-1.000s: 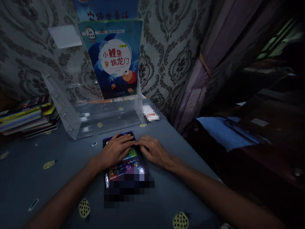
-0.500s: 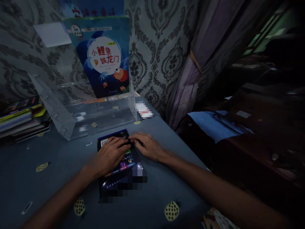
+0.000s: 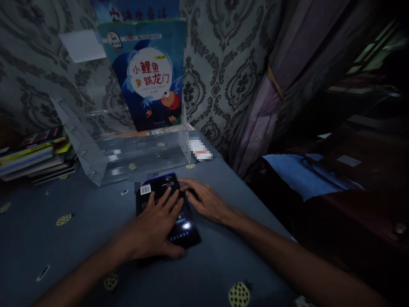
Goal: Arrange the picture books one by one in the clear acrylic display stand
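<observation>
A dark glossy book with a white barcode label lies flat on the blue tablecloth. My left hand rests on top of it, fingers spread flat, thumb at the near edge. My right hand lies at the book's right edge, fingers curled against its side; whether they grip it is unclear. Behind the book stands a clear acrylic rack holding an upright blue picture book with a fish on its cover.
A stack of books lies at the left against the patterned wall. A small card lies by the rack's right end. The table drops off at the right beside a tied curtain and dark furniture with a blue cloth.
My left hand has slid toward me along the book's cover, baring its far end with the barcode. My right hand stays at the right edge. The book has shifted slightly.
</observation>
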